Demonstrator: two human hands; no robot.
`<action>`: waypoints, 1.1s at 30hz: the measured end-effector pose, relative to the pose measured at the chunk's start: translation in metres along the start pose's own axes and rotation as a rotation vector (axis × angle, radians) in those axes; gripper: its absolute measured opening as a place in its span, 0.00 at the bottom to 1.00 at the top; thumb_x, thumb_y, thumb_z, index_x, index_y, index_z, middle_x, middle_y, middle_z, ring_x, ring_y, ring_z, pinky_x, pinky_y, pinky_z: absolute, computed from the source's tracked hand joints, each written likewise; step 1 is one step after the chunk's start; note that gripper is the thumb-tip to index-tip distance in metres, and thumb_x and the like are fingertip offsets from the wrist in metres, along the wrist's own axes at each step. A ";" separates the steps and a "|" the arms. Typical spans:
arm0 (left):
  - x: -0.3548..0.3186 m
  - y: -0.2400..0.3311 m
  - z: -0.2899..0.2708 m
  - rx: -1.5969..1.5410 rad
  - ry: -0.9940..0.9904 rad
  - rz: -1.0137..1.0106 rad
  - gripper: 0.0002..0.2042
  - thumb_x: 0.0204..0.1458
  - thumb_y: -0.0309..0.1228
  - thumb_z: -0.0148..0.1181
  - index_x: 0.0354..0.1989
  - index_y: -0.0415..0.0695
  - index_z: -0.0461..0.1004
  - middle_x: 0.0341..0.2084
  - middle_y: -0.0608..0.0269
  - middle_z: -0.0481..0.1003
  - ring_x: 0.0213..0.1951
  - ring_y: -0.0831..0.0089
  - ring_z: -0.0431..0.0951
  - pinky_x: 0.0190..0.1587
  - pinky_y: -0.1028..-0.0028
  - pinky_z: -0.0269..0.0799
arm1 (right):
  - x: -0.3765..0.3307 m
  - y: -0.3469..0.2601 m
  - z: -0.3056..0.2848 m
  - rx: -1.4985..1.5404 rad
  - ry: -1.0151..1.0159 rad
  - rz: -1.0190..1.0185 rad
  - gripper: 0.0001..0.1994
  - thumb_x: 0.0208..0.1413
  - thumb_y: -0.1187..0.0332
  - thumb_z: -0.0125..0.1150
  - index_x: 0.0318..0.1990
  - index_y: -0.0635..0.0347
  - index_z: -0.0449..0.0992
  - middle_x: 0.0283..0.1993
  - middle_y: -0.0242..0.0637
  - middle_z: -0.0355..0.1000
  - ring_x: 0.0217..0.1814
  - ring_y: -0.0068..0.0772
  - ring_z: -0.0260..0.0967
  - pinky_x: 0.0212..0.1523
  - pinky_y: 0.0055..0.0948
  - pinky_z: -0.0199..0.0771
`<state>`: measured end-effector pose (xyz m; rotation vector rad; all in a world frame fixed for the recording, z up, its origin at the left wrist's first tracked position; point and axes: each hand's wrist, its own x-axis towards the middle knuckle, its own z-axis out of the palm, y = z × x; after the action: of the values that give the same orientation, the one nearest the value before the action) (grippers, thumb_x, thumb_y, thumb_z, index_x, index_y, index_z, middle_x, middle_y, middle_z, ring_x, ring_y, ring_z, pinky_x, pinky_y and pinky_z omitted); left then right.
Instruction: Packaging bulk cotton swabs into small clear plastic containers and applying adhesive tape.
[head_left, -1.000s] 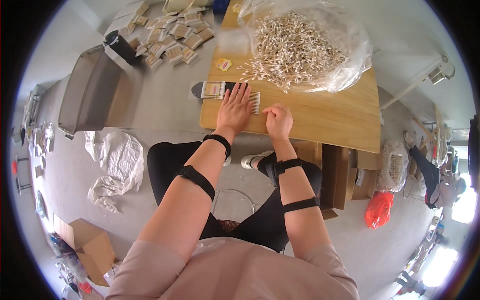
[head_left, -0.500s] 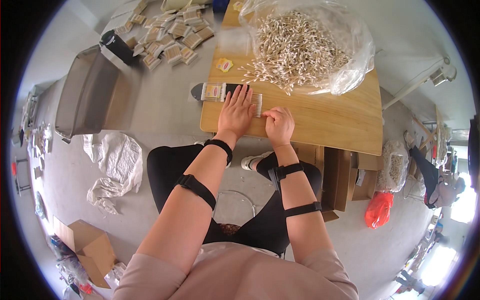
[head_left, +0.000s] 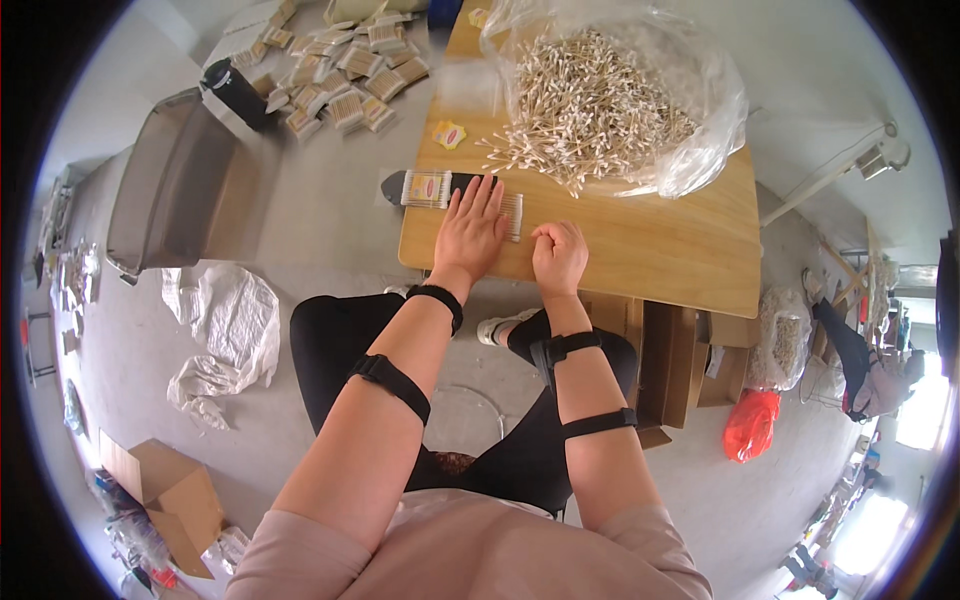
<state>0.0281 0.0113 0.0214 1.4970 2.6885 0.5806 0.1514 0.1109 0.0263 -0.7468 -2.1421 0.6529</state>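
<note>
Wooden table [head_left: 640,245], light top, bearing all work items near its left end.
Clear plastic bag [head_left: 690,110], mouth spread wide on the far side of the table, presumably for easy reach; heap of cotton swabs [head_left: 590,100] spilling from it toward the hands.
Grey bin [head_left: 165,190] on the floor, left of the table.
Finished packets [head_left: 345,75], scattered on the floor beyond the bin.
Left hand [head_left: 468,232], flat and open, fingers spread, pressing down on the flat pack of swabs [head_left: 440,189] at the near left edge of the table, likely holding it in place.
Right hand [head_left: 558,257], loosely curled, just beside the pack's right end; fingertip contents hidden.
Small yellow label [head_left: 450,134], loose on the table, just beyond the pack.
</note>
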 end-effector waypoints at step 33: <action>0.001 -0.002 -0.003 -0.083 0.018 -0.030 0.29 0.64 0.43 0.47 0.71 0.46 0.55 0.71 0.58 0.55 0.73 0.62 0.51 0.74 0.61 0.44 | 0.017 0.008 0.006 -0.166 -0.074 0.032 0.03 0.49 0.73 0.58 0.25 0.56 0.74 0.28 0.39 0.73 0.32 0.48 0.72 0.32 0.44 0.73</action>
<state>0.0256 0.0109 0.0236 1.4352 2.6599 0.6982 0.1398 0.1269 0.0261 -0.8596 -2.2772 0.5308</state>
